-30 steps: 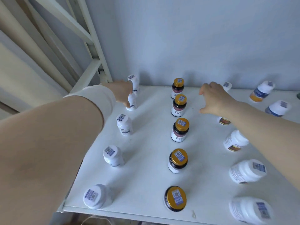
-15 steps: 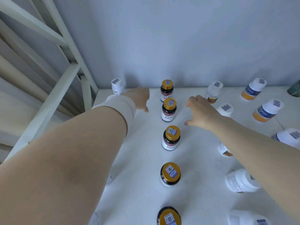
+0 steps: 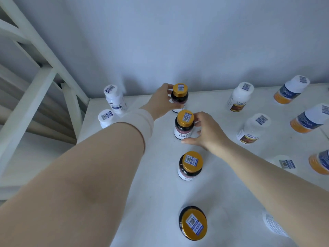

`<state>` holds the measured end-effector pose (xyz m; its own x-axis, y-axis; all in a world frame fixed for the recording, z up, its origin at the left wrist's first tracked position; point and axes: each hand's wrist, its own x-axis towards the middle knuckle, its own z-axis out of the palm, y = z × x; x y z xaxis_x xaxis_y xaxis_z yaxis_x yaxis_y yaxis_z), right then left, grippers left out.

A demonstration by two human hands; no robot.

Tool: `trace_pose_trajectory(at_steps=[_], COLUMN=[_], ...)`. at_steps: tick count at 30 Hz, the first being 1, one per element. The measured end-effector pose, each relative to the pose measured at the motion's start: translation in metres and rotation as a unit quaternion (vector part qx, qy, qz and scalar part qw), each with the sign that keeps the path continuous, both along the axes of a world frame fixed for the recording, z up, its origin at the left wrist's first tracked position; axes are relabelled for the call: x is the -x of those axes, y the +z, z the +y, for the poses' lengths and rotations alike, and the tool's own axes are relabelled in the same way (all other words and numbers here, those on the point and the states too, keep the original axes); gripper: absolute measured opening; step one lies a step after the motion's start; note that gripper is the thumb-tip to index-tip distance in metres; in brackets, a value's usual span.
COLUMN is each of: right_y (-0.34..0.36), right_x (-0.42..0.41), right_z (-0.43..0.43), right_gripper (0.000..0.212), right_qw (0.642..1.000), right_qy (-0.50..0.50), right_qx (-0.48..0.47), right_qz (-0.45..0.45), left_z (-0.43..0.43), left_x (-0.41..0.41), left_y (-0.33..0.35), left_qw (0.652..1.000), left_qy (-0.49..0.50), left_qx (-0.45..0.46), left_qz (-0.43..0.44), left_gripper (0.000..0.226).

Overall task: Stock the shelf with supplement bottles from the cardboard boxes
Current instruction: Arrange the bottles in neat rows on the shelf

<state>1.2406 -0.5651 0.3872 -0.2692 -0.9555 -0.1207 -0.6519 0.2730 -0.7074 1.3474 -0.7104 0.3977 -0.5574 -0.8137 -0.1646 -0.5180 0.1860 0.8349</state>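
Head view: left hand (image 3: 161,102) fingers wrap the rearmost gold-capped bottle (image 3: 179,97), right hand (image 3: 207,131) fingers cup the second bottle (image 3: 183,124); both upright, caps up, on the shelf (image 3: 156,193) centre row.

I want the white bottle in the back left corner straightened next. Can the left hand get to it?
Probably yes: the left hand sits just right of the white corner bottle, with bare shelf between them.
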Motion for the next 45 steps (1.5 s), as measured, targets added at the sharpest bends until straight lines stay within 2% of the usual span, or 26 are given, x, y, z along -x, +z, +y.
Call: trace_pose_trajectory(at_steps=[5, 11, 23, 27, 31, 34, 38, 41, 45], right_y=[-0.001, 0.0, -0.002, 0.0, 0.012, 0.032, 0.062, 0.079, 0.086], right_x=[-0.003, -0.003, -0.002, 0.002, 0.012, 0.018, 0.02, 0.017, 0.009], right_z=[-0.006, -0.01, -0.017, -0.019, -0.012, 0.002, 0.028, 0.054, 0.091], right_gripper=[0.063, 0.054, 0.056, 0.064, 0.08, 0.075, 0.063, 0.058, 0.058], right_qw=[1.0, 0.998, 0.998, 0.999, 0.999, 0.993, 0.97, 0.948, 0.934], right_qy=[-0.007, -0.027, -0.028, -0.008, 0.001, 0.03, 0.073, 0.111, 0.134], right_qx=[0.008, 0.016, 0.008, -0.011, -0.035, -0.043, -0.055, -0.061, -0.066], right_qz=[-0.017, -0.05, -0.06, -0.037, 0.009, 0.103, 0.225, 0.292, 0.324], left_z=[-0.004, -0.012, -0.017, -0.017, -0.013, -0.003, 0.022, 0.049, 0.093], left_x=[0.004, 0.008, 0.011, 0.01, -0.003, -0.023, -0.049, -0.064, -0.083], left_y=[-0.006, -0.007, -0.008, -0.005, 0.008, 0.027, 0.051, 0.064, 0.071], left_qw=[0.999, 1.0, 0.999, 0.998, 0.992, 0.975, 0.924, 0.914, 0.902], left_qy=[-0.002, -0.001, -0.001, -0.017, -0.018, -0.038, -0.096, -0.096, -0.091], left_qx=[0.027, 0.03, 0.036, 0.033, 0.041, 0.103, 0.185, 0.205, 0.219], left_qz=[0.017, 0.01, -0.009, -0.046, -0.117, -0.192, -0.32, -0.338, -0.361], left_gripper=[0.053, 0.053, 0.056, 0.065, 0.075, 0.069, 0.063, 0.059, 0.056])
